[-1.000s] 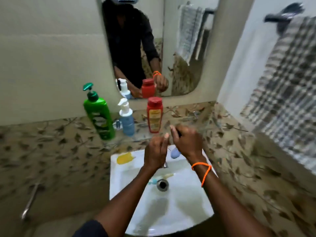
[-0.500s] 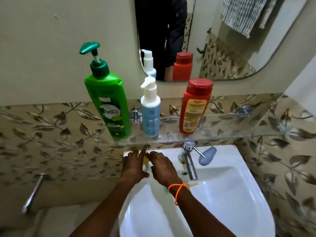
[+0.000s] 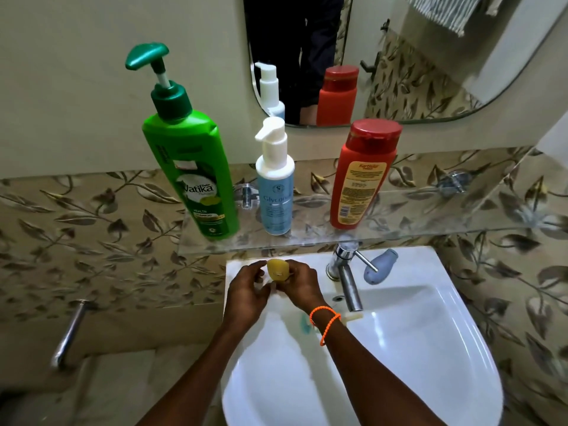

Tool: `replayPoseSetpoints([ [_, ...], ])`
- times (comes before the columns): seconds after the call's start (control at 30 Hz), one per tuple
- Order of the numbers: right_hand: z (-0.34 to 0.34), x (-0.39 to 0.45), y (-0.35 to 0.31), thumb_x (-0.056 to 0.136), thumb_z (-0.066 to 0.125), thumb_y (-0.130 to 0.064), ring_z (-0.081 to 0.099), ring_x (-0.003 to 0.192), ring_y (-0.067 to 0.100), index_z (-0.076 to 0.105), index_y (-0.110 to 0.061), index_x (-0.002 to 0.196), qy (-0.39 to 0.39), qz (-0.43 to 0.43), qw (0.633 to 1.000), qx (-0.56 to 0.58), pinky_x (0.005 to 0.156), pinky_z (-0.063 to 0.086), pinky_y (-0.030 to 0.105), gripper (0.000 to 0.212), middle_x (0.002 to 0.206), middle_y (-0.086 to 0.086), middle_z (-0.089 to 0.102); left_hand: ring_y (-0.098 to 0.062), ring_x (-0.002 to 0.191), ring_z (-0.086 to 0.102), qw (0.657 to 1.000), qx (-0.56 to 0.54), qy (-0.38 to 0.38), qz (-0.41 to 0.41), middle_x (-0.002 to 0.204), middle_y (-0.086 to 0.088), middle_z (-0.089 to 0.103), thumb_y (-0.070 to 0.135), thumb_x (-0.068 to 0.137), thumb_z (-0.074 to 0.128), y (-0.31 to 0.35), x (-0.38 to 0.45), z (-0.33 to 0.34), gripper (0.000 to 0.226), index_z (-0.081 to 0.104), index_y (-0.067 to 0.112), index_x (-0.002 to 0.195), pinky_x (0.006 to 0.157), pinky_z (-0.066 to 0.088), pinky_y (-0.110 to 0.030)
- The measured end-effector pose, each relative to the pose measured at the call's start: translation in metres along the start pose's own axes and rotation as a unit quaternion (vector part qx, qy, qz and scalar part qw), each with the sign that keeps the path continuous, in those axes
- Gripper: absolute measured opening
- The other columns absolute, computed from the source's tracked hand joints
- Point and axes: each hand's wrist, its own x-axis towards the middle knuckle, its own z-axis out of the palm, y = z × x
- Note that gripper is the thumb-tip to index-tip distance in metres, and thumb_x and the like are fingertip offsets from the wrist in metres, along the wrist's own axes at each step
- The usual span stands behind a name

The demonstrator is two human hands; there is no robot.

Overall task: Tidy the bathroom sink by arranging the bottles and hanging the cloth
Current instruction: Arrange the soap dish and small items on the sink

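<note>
Yellow small bottle (image 3: 277, 271) sits upright btwn both hands at the back-left corner of the white sink (image 3: 430, 348), just under the front edge of the glass shelf (image 3: 415, 233). Left hand (image 3: 247, 292) is at its left side w/ fingers curled toward it, thumb raised near the top; can't tell if that hand actually grips or only touches. Right hand (image 3: 299, 285), orange bands (image 3: 325, 321) at the wrist, wraps the bottle's right side and base, grasping it. On the shelf, L to R: green pump bottle (image 3: 190, 167) at the left end, its base close to the front edge; blue-and-white pump bottle (image 3: 275, 186) mid-left; red bottle (image 3: 364, 176) right of that, gaps btwn all three. Shelf is bare from the red bottle to the far right end. Below, chrome tap (image 3: 347, 278) stands right of the hands, and a grey-blue bottle (image 3: 381, 265) lies on its side on the sink rim just beyond the tap lever. Basin is open to the right & front. Striped cloth (image 3: 442, 12) shows only in the mirror (image 3: 399, 72), top right.
</note>
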Motion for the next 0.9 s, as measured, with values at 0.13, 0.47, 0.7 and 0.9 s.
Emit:
replayPoseSetpoints([
  [0.13, -0.009, -0.012, -0.004, 0.068, 0.090, -0.005, 0.063, 0.091, 0.014, 0.068, -0.012, 0.124, -0.011, -0.009, 1.000, -0.004, 0.085, 0.052, 0.019, 0.060, 0.109, 0.005, 0.073, -0.027, 0.118, 0.063, 0.996, 0.058, 0.071, 0.003, 0.134, -0.009, 0.062, 0.004, 0.085, 0.076, 0.005, -0.028, 0.002, 0.064, 0.055, 0.013, 0.145, 0.095, 0.058, -0.044],
  [0.47, -0.146, -0.081, 0.049, 0.077, 0.065, -0.008, 0.068, 0.089, 0.029, 0.069, -0.024, 0.097, 0.381, -0.010, 0.916, -0.125, 0.069, 0.051, 0.035, 0.026, 0.097, 0.001, 0.069, -0.019, 0.094, 0.065, 0.974, -0.013, -0.064, 0.218, 0.099, -0.003, 0.066, -0.009, 0.080, 0.063, 0.116, -0.084, 0.090, 0.032, 0.073, 0.011, 0.103, 0.083, 0.053, -0.026],
  [0.7, -0.192, -0.007, 0.092, 0.100, 0.051, -0.025, 0.026, 0.148, 0.043, 0.051, -0.023, 0.144, -0.029, -0.085, 0.869, -0.487, 0.105, 0.045, 0.046, 0.044, 0.153, 0.015, 0.043, -0.032, 0.118, 0.061, 0.986, -0.023, -0.158, 0.037, 0.121, -0.018, 0.068, -0.001, 0.086, 0.059, 0.180, -0.059, 0.164, 0.041, 0.064, 0.005, 0.127, 0.100, 0.048, -0.039],
  [0.9, -0.210, -0.019, 0.103, 0.084, 0.067, 0.003, 0.065, 0.113, 0.024, 0.070, -0.008, 0.121, 0.080, -0.118, 0.978, -0.153, 0.103, 0.050, 0.028, 0.039, 0.118, 0.006, 0.072, -0.043, 0.127, 0.059, 0.981, 0.014, -0.175, -0.088, 0.138, -0.024, 0.062, 0.015, 0.098, 0.057, 0.190, -0.020, 0.191, 0.046, 0.049, 0.006, 0.142, 0.097, 0.048, -0.042],
])
